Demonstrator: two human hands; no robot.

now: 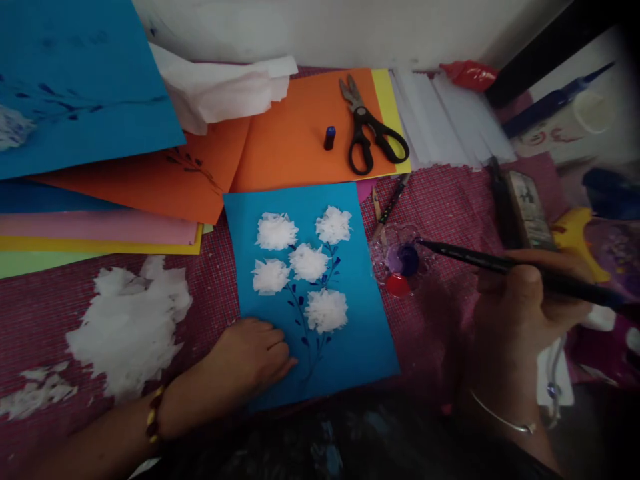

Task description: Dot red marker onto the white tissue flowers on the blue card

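A blue sheet (363,333) lies in front of me with several white tissue-paper flowers (326,311) and dark blue painted stems and leaves. My left hand (250,353) rests on its lower left edge, fingers curled, with nothing visible in them. My right hand (525,307) is closed around a dark paintbrush (465,253) to the right of the sheet. The brush tip is at the right side of a clear flower-shaped palette (381,261), which holds purple, dark blue and red paint.
Torn white tissue (130,320) lies at the left. Black-handled scissors (367,127) and a small dark cap (329,138) lie on orange paper (290,147) behind. Another painted blue sheet (100,67) is at the upper left. Bottles and a yellow object (575,240) stand right.
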